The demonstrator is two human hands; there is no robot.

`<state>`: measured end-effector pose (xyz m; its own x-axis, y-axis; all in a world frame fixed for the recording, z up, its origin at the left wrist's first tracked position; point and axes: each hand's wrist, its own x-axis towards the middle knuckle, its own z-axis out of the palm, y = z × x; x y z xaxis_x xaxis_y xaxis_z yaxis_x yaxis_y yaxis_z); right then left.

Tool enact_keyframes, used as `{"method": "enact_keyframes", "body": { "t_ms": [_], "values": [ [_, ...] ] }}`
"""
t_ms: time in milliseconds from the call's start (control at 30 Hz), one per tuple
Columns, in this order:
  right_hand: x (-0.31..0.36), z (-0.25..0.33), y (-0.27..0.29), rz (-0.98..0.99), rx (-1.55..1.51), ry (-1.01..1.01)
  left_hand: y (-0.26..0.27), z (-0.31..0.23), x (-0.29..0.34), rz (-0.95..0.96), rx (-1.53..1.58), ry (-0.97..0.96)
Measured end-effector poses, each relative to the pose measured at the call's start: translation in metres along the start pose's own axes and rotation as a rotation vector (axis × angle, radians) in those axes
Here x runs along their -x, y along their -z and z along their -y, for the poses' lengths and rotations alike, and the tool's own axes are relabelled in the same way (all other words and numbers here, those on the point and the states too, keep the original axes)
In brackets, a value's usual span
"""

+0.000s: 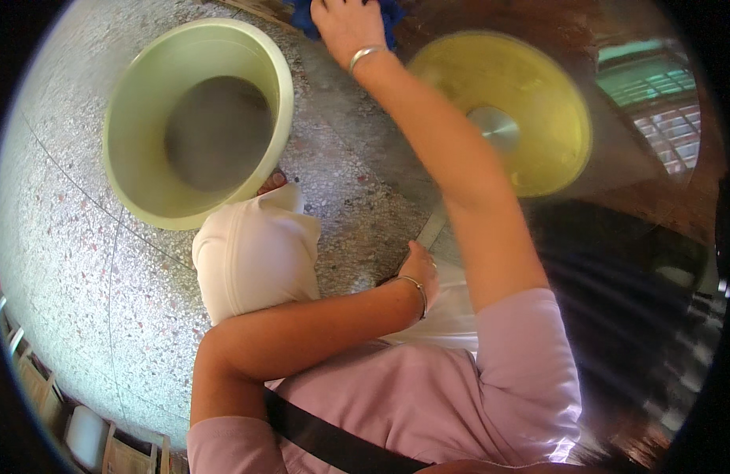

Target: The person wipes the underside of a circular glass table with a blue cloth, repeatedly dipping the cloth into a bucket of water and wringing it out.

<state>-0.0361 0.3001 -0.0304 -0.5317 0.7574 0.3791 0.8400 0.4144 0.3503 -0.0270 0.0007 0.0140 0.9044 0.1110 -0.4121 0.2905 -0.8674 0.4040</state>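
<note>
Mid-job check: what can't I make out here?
Head view:
Right hand: fingers partly cut off by top edge.
Blue cloth: cut off there too.
Yellow basin: part hidden behind right forearm.
Green tub: bottom hidden by murky water.
Left hand: palm side turned away, grip unclear.

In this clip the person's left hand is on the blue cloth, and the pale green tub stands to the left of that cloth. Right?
Not quite: the head view shows the right hand on the blue cloth. The pale green tub does stand to its left.
</note>
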Motion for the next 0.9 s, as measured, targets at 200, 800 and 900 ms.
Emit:
{"method": "enact_keyframes", "body": {
  "t_ms": [200, 800, 900],
  "values": [
    [0.057, 0.039, -0.046, 0.222, 0.13, 0.162, -0.028, -0.007, -0.024, -0.098, 0.037, 0.083],
    [0.226, 0.001, 0.008, 0.584, -0.15, 0.102, 0.005, 0.015, 0.001, -0.036, 0.013, 0.042],
    [0.239, -0.023, 0.048, 0.493, -0.297, -0.155, 0.018, 0.021, 0.001, -0.018, 0.057, 0.039]
  ]
}}
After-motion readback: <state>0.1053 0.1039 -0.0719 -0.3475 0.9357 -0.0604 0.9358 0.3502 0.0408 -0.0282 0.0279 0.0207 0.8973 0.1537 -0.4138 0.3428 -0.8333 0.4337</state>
